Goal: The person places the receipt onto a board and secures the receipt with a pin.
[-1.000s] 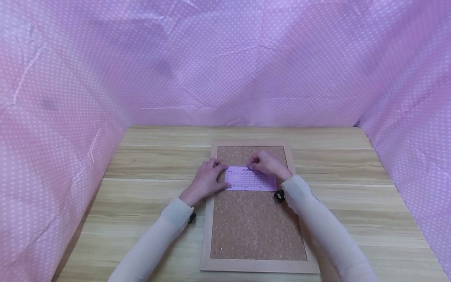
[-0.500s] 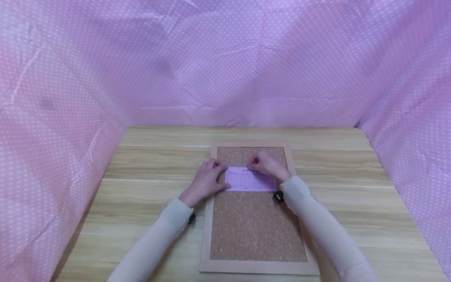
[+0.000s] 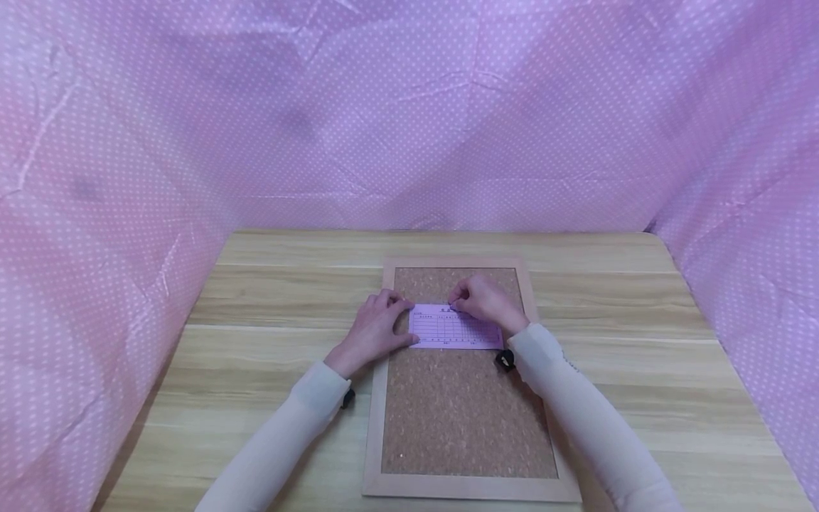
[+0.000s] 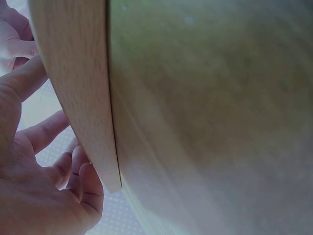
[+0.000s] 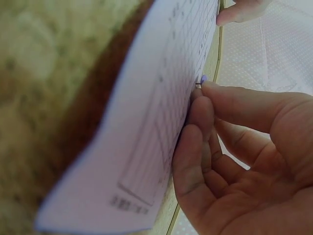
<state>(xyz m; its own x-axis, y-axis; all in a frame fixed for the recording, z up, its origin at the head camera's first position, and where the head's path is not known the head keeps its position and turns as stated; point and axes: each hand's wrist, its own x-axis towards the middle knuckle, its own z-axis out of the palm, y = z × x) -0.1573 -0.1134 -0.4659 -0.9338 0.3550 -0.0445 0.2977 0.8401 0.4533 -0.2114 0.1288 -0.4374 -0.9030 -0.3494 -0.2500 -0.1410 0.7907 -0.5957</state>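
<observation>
— Slip [image 3: 456,328]?
— On the corkboard [image 3: 467,419], upper half, flat.
— My left hand [image 3: 374,327]?
— Fingers straight, pressing the slip's left edge.
— Right hand [image 3: 488,302]?
— Pinching a pin [image 5: 203,79] at the slip's top edge.

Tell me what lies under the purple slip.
Under the purple slip lies the cork board, wood-framed, on the table. The left hand presses its edge; the right hand pinches a pin. The cork beneath is covered.

Soft, even light fills the head view with only faint shadows. Both wrist views are very close and blurry.
</observation>
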